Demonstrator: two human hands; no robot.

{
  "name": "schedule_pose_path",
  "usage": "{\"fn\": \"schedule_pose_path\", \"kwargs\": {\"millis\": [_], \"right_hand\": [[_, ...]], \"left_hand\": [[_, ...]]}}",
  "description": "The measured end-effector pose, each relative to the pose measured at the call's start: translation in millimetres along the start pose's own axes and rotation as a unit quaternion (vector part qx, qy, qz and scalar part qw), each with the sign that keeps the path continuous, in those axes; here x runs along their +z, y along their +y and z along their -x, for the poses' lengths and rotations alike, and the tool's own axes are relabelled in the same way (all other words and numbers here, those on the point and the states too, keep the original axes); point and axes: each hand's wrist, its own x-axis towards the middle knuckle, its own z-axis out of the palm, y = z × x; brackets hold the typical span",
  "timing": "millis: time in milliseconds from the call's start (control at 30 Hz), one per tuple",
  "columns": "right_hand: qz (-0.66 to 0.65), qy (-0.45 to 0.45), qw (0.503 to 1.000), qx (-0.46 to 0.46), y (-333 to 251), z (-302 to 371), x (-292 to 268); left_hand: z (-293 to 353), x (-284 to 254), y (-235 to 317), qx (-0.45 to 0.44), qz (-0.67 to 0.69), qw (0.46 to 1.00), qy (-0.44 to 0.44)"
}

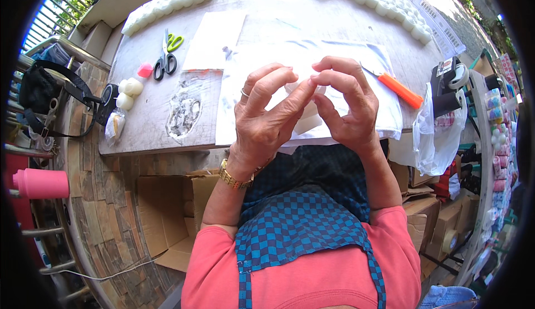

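Over the white cloth [368, 69] at the table's near edge, both hands are brought together with fingertips almost meeting. My left hand [267, 108] is curled, its thumb reaching toward the right fingers. Opposite it, my right hand [351, 100] has thumb and fingers bent in a pinch. A whitish, partly see-through piece [307, 123] shows between and below the fingers. Its shape is largely hidden by the hands, and it blends with the cloth, so I cannot tell its kind. What the fingertips themselves pinch is also too small to make out.
White round cups [173, 5] stand in a row at the far left, and more white cups [384, 5] at the far right. Scissors [165, 58], a white sheet [214, 40] and white balls [129, 91] lie left. An orange-handled cutter [401, 90] and plastic bag [440, 136] are right.
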Motion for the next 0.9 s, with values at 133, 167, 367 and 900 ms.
{"fn": "schedule_pose_path", "kwargs": {"millis": [133,167,367,900], "right_hand": [[-0.011,-0.014,1.0,-0.016,3,4,2],[-0.014,-0.018,1.0,-0.021,4,4,2],[-0.005,-0.023,0.999,-0.023,11,9,3],[0.011,0.01,0.998,-0.059,16,14,3]], "left_hand": [[5,1,-2,0.047,-0.046,0.998,0.01],[5,2,-3,0.05,-0.044,0.998,0.017],[0,1,-5,0.063,-0.033,0.997,0.015],[1,-5,-3,0.054,0.035,0.998,-0.02]]}}
